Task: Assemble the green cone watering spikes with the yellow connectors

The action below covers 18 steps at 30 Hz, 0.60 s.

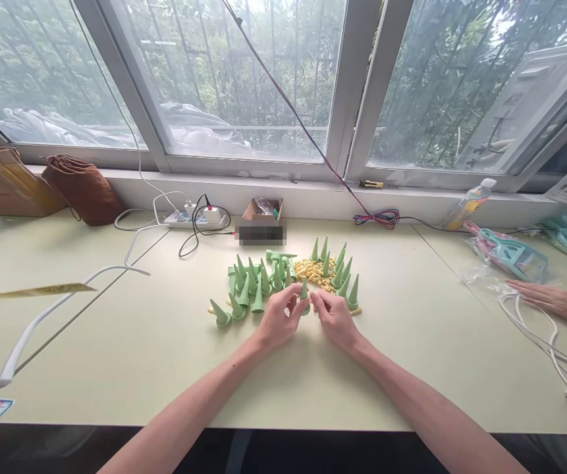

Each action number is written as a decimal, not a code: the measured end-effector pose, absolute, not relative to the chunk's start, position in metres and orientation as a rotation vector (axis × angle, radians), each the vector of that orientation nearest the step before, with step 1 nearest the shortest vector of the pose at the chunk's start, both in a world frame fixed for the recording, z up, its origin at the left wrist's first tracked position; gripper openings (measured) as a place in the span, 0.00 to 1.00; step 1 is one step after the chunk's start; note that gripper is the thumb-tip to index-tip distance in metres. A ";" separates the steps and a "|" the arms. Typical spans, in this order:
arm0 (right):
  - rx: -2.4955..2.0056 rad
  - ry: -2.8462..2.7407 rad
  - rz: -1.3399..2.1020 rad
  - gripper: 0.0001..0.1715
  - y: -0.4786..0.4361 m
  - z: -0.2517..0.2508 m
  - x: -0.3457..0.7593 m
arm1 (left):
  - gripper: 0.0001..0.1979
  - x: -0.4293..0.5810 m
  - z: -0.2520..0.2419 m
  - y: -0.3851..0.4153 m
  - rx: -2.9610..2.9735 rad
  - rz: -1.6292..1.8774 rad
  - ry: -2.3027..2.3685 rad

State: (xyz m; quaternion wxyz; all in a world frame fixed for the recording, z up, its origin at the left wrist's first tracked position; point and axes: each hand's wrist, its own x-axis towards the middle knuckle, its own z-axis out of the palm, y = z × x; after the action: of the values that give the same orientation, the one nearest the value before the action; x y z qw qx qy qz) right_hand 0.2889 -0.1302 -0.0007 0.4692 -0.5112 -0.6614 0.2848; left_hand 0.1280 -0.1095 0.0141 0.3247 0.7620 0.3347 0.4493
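My left hand grips a green plastic cone-shaped spike, its tip pointing up. Close beside it on the right, my right hand has its fingers pinched together against the base of that spike; whatever they hold is hidden. Behind and left of my hands stand several more green spikes, a few lying on their sides. Small yellow pieces form a pile just beyond my hands, with further green spikes standing along its right side. Two spikes at the front left have yellow pieces sticking out at the base.
A small open cardboard box and a power strip stand by the window sill. Another person's hand rests at the right near white cables and bagged pink and teal plastic items. A bottle leans behind.
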 end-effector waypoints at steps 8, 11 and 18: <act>-1.251 -1.592 0.747 0.28 -0.131 0.001 0.287 | 0.08 0.130 0.013 -0.110 2.003 1.198 0.904; -1.235 -1.561 0.759 0.24 -0.133 0.004 0.286 | 0.10 0.132 0.017 -0.111 1.793 1.158 0.897; -1.108 -1.569 0.846 0.17 -0.137 0.008 0.286 | 0.17 0.133 0.022 -0.109 1.356 1.142 0.905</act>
State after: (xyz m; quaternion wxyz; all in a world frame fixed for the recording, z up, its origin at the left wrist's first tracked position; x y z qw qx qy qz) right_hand 0.2857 -0.1369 0.0083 0.4982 -0.4577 -0.6482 0.3496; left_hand 0.1330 -0.1095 0.0219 0.5442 0.5715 0.3814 0.4814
